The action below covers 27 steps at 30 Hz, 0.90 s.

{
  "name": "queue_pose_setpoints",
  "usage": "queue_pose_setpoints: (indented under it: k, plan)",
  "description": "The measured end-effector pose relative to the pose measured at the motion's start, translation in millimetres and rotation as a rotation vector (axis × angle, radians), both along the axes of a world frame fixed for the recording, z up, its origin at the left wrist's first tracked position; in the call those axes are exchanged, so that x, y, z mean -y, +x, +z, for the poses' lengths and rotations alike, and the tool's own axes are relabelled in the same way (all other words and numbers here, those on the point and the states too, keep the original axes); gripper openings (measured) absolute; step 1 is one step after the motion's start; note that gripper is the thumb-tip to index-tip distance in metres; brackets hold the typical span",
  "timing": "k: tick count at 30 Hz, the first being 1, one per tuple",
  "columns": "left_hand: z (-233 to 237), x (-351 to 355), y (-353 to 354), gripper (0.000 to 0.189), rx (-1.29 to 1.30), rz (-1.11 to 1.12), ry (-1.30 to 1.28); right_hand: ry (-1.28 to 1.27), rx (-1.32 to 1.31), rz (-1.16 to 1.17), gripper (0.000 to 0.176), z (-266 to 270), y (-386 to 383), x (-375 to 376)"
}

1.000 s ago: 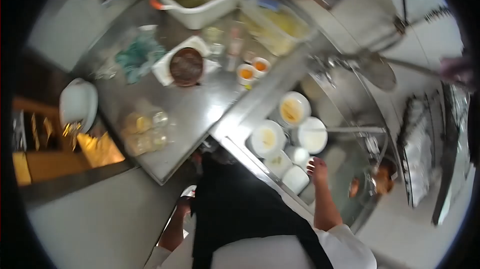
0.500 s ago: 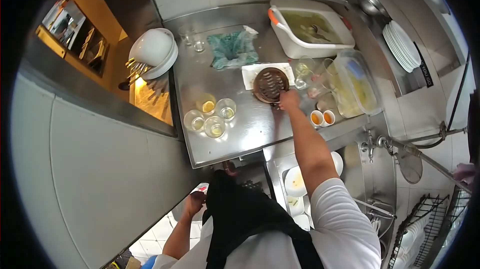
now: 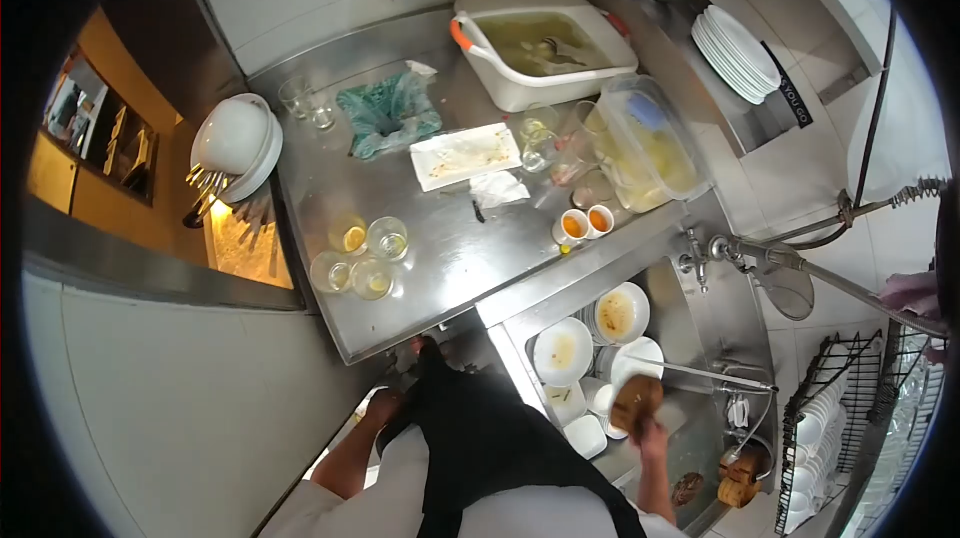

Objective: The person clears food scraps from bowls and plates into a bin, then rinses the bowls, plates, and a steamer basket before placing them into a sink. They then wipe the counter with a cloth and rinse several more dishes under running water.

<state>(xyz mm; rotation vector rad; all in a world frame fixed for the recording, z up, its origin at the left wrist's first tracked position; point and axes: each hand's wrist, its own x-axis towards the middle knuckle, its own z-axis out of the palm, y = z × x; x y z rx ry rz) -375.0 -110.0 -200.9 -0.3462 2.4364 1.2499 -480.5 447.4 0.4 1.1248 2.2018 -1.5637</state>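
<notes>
My right hand (image 3: pixel 652 438) is closed on the edge of a round brown earthenware dish (image 3: pixel 636 404), tilted over the sink basin (image 3: pixel 675 308). Just behind the dish sit stacked white bowls (image 3: pixel 562 351) with food residue and a white plate (image 3: pixel 640 356). Another brown dish (image 3: pixel 740 488) and a smaller brown piece (image 3: pixel 688 488) lie further right in the sink area. My left hand (image 3: pixel 383 406) hangs low beside the black apron (image 3: pixel 480 438), at the counter's front left; its fingers are too dark to make out.
On the steel counter (image 3: pixel 440 283) are several drinking glasses (image 3: pixel 372 278), a green plastic bag (image 3: pixel 390 116), a soiled white tray (image 3: pixel 465 156), two orange-filled cups (image 3: pixel 571 226), a clear plastic tub (image 3: pixel 650 148) and a white basin of murky water (image 3: pixel 550 48). A tap (image 3: pixel 697 263) overhangs the sink.
My right hand has carried the brown dish from the white tray across to the sink on the right. The tray and a crumpled napkin now show uncovered. The view has shifted rightward.
</notes>
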Motion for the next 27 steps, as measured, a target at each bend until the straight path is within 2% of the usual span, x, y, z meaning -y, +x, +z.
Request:
queue_pose_setpoints:
  k: [1,2,4,5,7,8,9,10,11,13,14,15,16,17,19,20,21,22,23,24,26,27]
  plan:
    - [-13,3,7,0.025,0.154,0.041,-0.073,0.019,0.064,-0.236,0.030,3,37,-22]
    - [-35,8,12,0.025,0.152,0.039,-0.071,-0.088,-0.032,-0.490,0.032,1,73,-45]
    - [-72,18,16,0.025,0.196,-0.673,-0.242,-0.272,-0.059,-0.975,0.034,2,120,-82]
    - [-51,19,12,0.025,0.197,-0.671,-0.244,-0.274,-0.058,-0.973,0.034,3,118,-78]
    - [24,17,-7,0.027,0.313,-0.257,-0.037,0.085,-0.014,-1.043,0.030,17,99,-46]
    - [23,18,-8,0.027,0.310,-0.250,-0.038,-0.024,-0.011,-0.793,0.030,-13,84,-55]
    - [21,19,-7,0.028,0.108,-0.404,-0.165,-0.128,-0.008,-0.541,0.031,-43,71,-64]
    - [14,21,-3,0.028,-0.094,-0.556,-0.291,-0.034,-0.029,-0.346,0.030,-34,24,-16]
    - [-10,24,5,0.028,-0.095,-0.548,-0.291,-0.027,-0.109,-0.070,0.031,-17,-26,42]
    - [-61,26,21,0.023,0.259,-0.274,0.040,0.121,-0.292,0.444,0.026,-10,-120,143]
    - [-54,23,20,0.023,0.257,-0.257,0.045,0.239,-0.512,0.687,0.028,-5,-161,190]
    - [-36,21,16,0.021,0.176,-0.320,-0.039,0.379,-0.682,0.823,0.032,2,-196,238]
    - [-23,19,15,0.018,0.094,-0.377,-0.126,0.442,-0.829,0.928,0.036,15,-229,284]
    - [-16,16,22,0.018,0.094,-0.350,-0.127,0.522,-0.803,1.042,0.046,2,-264,311]
    - [-12,12,38,0.017,-0.206,-0.119,-0.305,0.650,-0.803,1.114,0.054,2,-308,365]
    - [-10,14,43,0.018,-0.075,-0.304,-0.482,0.642,-0.818,1.139,0.054,-6,-324,379]
    - [-10,14,53,0.018,-0.071,-0.275,-0.481,0.732,-0.800,1.177,0.051,-14,-338,391]
    - [-9,12,66,0.019,0.046,-0.178,-0.369,0.822,-0.781,1.213,0.048,-23,-349,400]
    - [-8,8,81,0.021,0.162,-0.085,-0.254,0.813,-0.792,1.238,0.048,-24,-351,406]
    - [-7,3,96,0.021,0.169,-0.064,-0.251,0.788,-0.732,1.272,0.041,-26,-350,407]
    - [-5,-7,121,0.025,0.261,-0.260,-0.421,0.833,-0.708,1.292,0.027,-40,-349,405]
    - [-21,-16,144,0.025,0.263,-0.254,-0.417,0.833,-0.710,1.300,0.027,-41,-347,405]
